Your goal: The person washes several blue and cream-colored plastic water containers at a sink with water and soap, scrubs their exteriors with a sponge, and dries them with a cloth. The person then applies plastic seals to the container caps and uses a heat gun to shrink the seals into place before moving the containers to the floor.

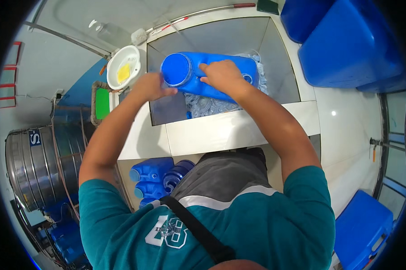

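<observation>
A blue plastic water jug [233, 62] lies in a tiled basin [280, 81], its wide round cap [176, 69] towards the left. My right hand [221, 74] is closed around the jug's handle. At the cap's lower left edge is my left hand [154, 86], slightly blurred, its thumb and fingers apart; whether it touches the cap I cannot tell. Beneath the jug lies a heap of pale, clear plastic pieces [209, 104], partly hidden, with a small blue item [189, 115] beside it.
On the basin's left rim stands a white plastic bowl [111, 72] with a yellow sponge [124, 73]. A long rod with a red grip [244, 5] lies along the back ledge. Large blue containers [341, 47] stand at right; more jugs [155, 168] sit below the counter.
</observation>
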`<state>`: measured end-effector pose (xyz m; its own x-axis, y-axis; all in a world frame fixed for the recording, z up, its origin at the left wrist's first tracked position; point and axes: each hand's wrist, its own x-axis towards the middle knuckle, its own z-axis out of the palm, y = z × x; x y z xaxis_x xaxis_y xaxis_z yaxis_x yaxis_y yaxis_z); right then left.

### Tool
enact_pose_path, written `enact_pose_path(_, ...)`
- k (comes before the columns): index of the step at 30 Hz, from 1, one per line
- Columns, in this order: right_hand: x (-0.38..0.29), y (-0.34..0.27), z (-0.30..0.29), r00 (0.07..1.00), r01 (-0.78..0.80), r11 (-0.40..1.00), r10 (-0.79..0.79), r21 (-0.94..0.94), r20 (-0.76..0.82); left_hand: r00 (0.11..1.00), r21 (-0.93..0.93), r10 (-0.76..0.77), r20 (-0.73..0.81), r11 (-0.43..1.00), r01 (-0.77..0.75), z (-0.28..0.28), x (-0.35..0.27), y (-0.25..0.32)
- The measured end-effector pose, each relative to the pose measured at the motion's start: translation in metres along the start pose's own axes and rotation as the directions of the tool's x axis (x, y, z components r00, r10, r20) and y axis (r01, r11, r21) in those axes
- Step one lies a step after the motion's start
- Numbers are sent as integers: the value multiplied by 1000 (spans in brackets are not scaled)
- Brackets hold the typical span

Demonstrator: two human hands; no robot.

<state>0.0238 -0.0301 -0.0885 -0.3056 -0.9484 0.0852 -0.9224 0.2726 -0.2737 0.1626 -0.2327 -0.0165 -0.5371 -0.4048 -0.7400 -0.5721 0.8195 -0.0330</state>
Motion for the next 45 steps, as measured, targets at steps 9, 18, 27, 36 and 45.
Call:
enact_pose_path(9,9,5,-18,981,129,989,-115,-79,159,745,-308,-30,-667,921,-239,71,-4,-5)
enact_pose_path(18,69,-12,-9,932,282,956,-294,83,212,545,36,221,-809,944,-329,112,-26,-13)
enact_pose_path(27,248,-22,-26,995,-54,885,11,462,95,479,-227,115,-870,770,-596,99,52,46)
enact_pose_path(36,310,-199,71,909,395,919,-389,-8,149,292,-196,195,-936,402,-895,115,83,29)
enact_pose_path(45,327,-220,104,926,343,935,-353,90,136,291,-195,168,-942,433,-880,116,106,14)
